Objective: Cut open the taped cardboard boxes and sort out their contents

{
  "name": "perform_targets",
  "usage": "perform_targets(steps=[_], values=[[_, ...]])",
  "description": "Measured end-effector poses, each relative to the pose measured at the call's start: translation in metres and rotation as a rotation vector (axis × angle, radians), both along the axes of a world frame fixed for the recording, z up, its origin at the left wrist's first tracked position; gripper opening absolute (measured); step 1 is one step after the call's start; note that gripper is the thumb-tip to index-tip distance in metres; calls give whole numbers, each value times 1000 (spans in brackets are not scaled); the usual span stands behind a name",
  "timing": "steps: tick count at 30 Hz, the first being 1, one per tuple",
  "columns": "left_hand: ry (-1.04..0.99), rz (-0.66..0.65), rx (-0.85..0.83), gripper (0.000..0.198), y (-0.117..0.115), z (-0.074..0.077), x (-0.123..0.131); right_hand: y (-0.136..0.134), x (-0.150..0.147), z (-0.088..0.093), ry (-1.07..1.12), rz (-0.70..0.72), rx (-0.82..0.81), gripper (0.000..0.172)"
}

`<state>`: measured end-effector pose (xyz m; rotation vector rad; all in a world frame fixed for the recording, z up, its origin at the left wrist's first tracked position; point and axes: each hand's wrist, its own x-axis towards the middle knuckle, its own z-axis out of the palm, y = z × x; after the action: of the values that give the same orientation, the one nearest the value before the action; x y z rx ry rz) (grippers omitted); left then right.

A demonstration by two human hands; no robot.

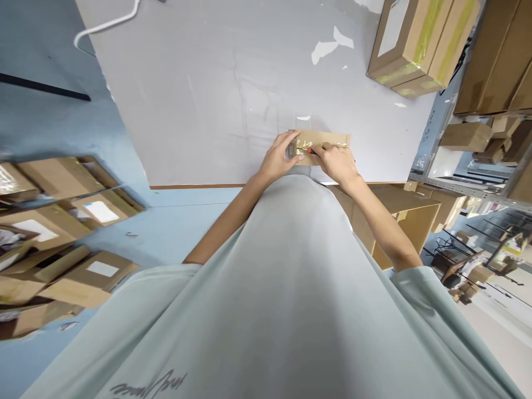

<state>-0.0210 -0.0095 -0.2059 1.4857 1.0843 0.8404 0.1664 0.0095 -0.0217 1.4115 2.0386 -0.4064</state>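
A small brown cardboard box (338,138) with shiny clear tape along its top lies near the front edge of the grey table. My left hand (277,155) grips its left end, thumb on the near side and fingers on the far side. Closed over the box's right part, my right hand (336,160) holds a box cutter (311,151) with a red and black body. The cutter points left, along the taped top. Most of its handle is hidden in my fingers.
Taped cartons (415,50) stand at the table's (187,111) far right corner. White torn scraps (326,51) lie on the surface. An open carton (405,216) sits below the right edge. Several boxes (54,227) fill the floor at left; shelves (469,185) hold more at right.
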Motion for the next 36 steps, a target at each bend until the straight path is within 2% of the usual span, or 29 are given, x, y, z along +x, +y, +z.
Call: perform_targets(steps=[9,19,24,28,33,36], values=[[-45,36,-23,85,-1,-9,5,10,-8,12,-44,59,-34,47],[-84,64,-110,80,3,-10,3,24,-21,-5,-5,154,-22,46],[-70,62,-121,87,2,-9,2,21,-16,-11,51,173,-30,48],[-53,106,-147,94,0,-12,4,22,18,-16,11,123,-12,44],[-57,142,-172,99,-3,-12,4,25,106,-4,-43,104,-35,46],[-39,187,-188,101,-4,-9,7,26,146,-2,-28,95,-29,47]])
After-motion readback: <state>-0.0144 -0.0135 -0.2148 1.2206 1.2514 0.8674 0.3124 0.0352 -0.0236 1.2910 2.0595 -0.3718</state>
